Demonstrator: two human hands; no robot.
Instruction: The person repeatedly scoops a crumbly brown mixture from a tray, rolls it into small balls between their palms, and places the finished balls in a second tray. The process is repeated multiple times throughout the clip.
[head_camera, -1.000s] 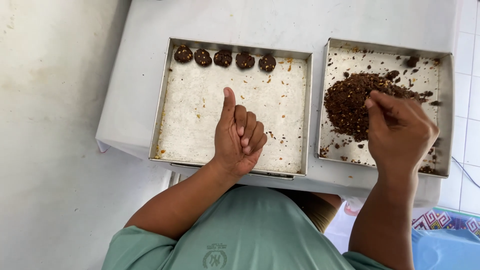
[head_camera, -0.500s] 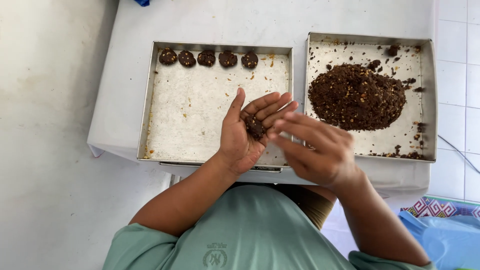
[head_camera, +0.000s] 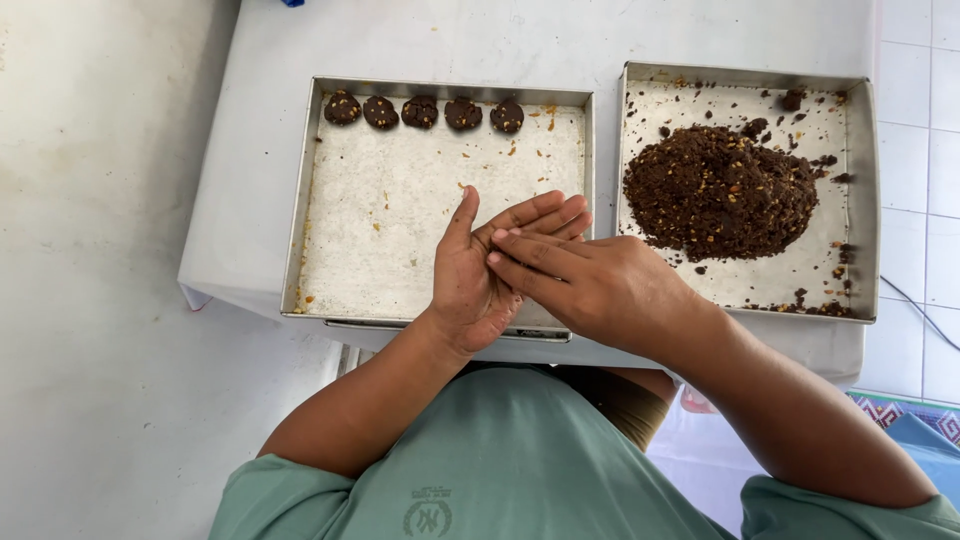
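My left hand (head_camera: 472, 290) lies palm up over the near right corner of the left metal tray (head_camera: 300, 220). My right hand (head_camera: 600, 285) lies flat across its fingers, palm down. A small lump of dark brown mix is pressed between the two hands and is hidden now. Several flattened dark discs (head_camera: 420, 111) sit in a row along the far edge of that tray. In the right metal tray (head_camera: 868, 200) rests a big mound of the same dark crumbly mix (head_camera: 720, 190), speckled with pale bits.
Both trays stand side by side on a white-covered table (head_camera: 450, 40). Crumbs dot both tray floors. A pale floor lies to the left, white tiles to the right, and a blue patterned thing (head_camera: 915, 420) sits at the lower right.
My right hand left the mound with a pinch of mix, brought it to my left palm, and now covers it flat. The camera view shifted slightly.
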